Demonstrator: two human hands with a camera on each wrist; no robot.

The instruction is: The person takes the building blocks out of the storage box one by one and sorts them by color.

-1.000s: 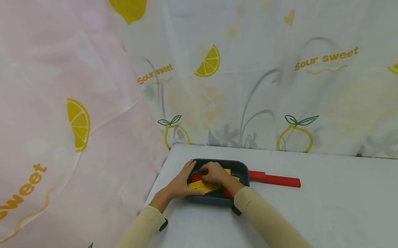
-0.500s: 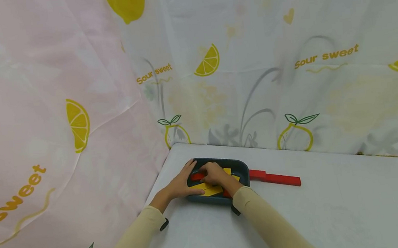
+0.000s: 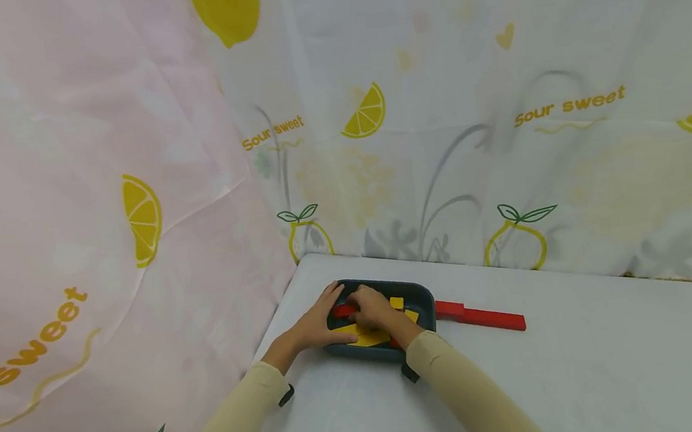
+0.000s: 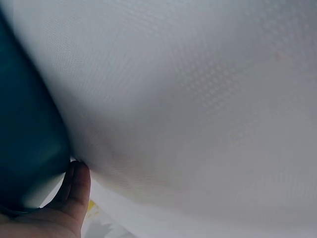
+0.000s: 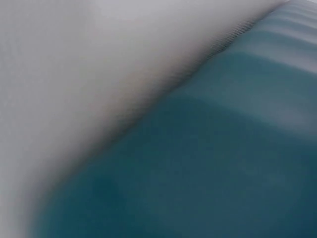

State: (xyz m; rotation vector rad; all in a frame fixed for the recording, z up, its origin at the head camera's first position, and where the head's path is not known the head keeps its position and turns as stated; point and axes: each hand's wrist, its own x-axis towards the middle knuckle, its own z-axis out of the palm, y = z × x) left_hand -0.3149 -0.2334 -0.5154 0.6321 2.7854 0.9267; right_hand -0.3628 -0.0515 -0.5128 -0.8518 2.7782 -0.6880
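A dark blue tray [image 3: 414,292] holds several red and yellow blocks. My left hand [image 3: 315,326] grips its left end, thumb over the front rim beside a yellow block [image 3: 374,337] and fingers at the back-left corner. In the left wrist view its fingers [image 4: 79,188] lie along the tray's outer wall [image 4: 25,124]. My right hand [image 3: 373,308] reaches inside with curled fingers, the tips beside a red block [image 3: 343,310] and over the yellow one; I cannot tell whether it pinches either. The right wrist view shows just the tray's teal side.
Right of the tray, a long red stepped bar [image 3: 490,318] lies on the white table [image 3: 577,367], its near end right at the tray wall. A small yellow block [image 3: 397,303] sits toward the tray's back. Lemon-print cloth [image 3: 438,129] hangs behind and to the left.
Under my right hand the yellow blocks have shifted inside the tray, and one toward the back shows as a smaller piece. My left hand keeps its place on the tray.
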